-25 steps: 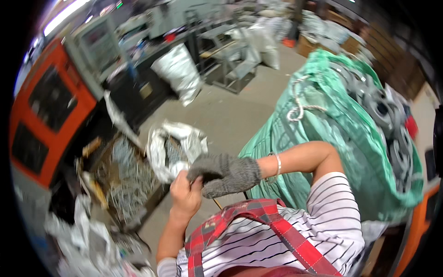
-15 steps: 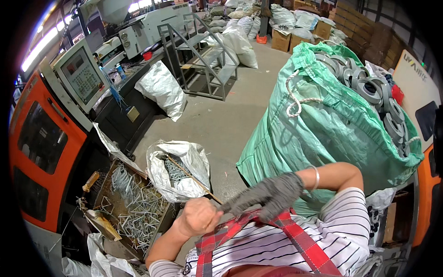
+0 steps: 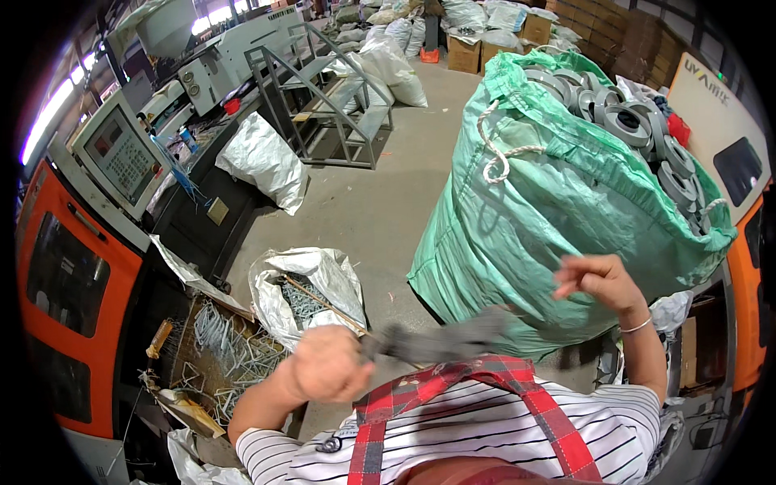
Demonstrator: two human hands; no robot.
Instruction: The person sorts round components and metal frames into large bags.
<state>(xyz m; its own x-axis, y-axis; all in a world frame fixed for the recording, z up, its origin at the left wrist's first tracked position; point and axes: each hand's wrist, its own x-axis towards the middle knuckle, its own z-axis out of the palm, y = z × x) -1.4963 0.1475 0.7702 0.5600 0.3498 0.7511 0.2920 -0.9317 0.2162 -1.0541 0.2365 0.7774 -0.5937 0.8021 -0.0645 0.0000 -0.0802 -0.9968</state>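
My left hand (image 3: 330, 365) is closed in a fist on the end of a dark grey knitted work glove (image 3: 444, 335). The glove stretches out to the right in front of my chest, blurred by motion. Bare now, my right hand (image 3: 600, 281) is raised apart from the glove, its fingers loosely bent and holding nothing, in front of the big green woven bag (image 3: 485, 234). Beyond my left hand stands an open white sack (image 3: 271, 279) of metal pieces, with a thin wooden stick (image 3: 323, 302) lying across it.
Grey plastic rings (image 3: 626, 125) fill the green bag's top. At left, a bin holds bent metal rods (image 3: 234, 356) beside an orange machine (image 3: 69, 279) with a control panel (image 3: 121, 153). Metal steps (image 3: 339, 113) and a white sack (image 3: 267, 162) stand farther off.
The glove has come off my right hand and now hangs from my left. My right hand has moved right and up, while my left hand has shifted slightly left. The view has shifted a little.
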